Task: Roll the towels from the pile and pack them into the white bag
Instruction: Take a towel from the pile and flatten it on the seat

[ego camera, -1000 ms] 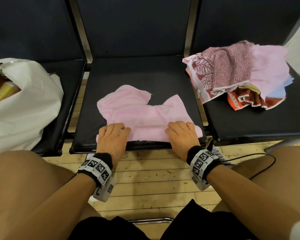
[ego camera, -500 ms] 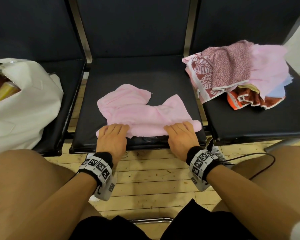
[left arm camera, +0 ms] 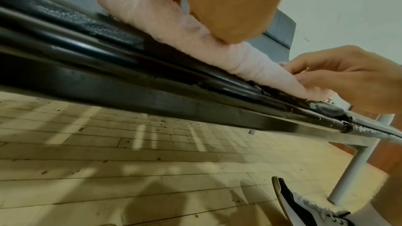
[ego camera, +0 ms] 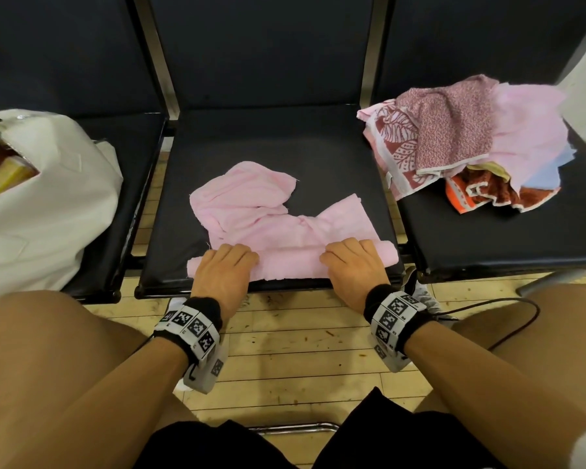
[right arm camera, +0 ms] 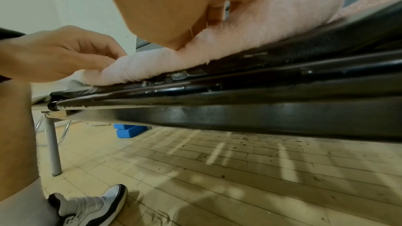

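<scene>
No writing is readable. The left hand [ego camera: 224,273] and right hand [ego camera: 352,265] each curl their fingers over the pink towel [ego camera: 278,231], gripping its rolled near edge on the bench [ego camera: 318,157].

Pale pink terry towel [ego camera: 278,228] part-rolled on the middle seat.
Its near edge forms a tight roll at 6 o'clock; the rest lies rumpled behind. A heap of patterned and pink cloth towels [ego camera: 471,140] sits at 2 o'clock; the crumpled white plastic bag [ego camera: 48,211], mouth open, at 9 o'clock.
</scene>
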Demonstrator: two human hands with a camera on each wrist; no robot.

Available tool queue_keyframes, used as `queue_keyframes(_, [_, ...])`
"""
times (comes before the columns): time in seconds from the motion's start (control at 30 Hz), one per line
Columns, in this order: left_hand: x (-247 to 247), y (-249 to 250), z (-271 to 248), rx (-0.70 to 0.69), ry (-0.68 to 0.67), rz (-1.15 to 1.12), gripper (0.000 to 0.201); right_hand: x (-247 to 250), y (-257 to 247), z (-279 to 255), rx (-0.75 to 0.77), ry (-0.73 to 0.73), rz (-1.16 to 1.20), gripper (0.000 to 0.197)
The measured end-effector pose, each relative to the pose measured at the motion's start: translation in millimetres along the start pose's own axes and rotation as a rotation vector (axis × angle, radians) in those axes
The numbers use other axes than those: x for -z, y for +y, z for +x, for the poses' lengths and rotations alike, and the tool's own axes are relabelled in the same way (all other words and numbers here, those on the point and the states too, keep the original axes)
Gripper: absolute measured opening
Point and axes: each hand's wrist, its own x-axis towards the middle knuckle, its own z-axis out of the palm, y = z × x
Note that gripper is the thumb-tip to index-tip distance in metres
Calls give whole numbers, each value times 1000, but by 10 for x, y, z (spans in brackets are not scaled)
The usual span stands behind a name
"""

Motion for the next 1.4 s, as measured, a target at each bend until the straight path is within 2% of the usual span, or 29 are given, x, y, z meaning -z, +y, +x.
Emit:
queue_keyframes(0.07, [16,49,-36,-10,14,-63,24,16,-36,-29,-33,-39,50,19])
queue_keyframes(0.1, [24,63,-54,3,10,-93,23,33,-52,-40,-55,-55,78,21])
queue_keyframes(0.17, [45,72,-82,20,-23,-100,33,46,-58,-57,-77,-77,96,27])
queue_keyframes(0.3, [9,13,-103,39,-92,-31,40,-16,11,-91,-98,-108,53,34])
queue_keyframes(0.43, [59,-30,-77,120,-211,30,67,-43,84,-104,-129,-129,-15,39])
queue_keyframes(0.57, [181,-128,-24,184,-216,86,62,91,158,-41,-208,-204,-55,41])
queue_keyframes(0.63, [304,-187,28,185,-174,105,58,202,215,15,-183,-222,-86,46])
queue_keyframes(0.83, [848,-444,258,264,22,124,47,638,460,347,-181,-99,-48,49])
queue_keyframes(1.1, [1595,-592,944,408,155,127,22,1463,566,1240,-237,86,-7,38])
queue_keyframes(1.3, [2122,-640,1303,467,249,167,27,2034,593,1720,-204,372,-51,36])
queue_keyframes(1.4, [2109,-585,1262,451,287,159,26,1959,630,1690,-192,406,-41,35])
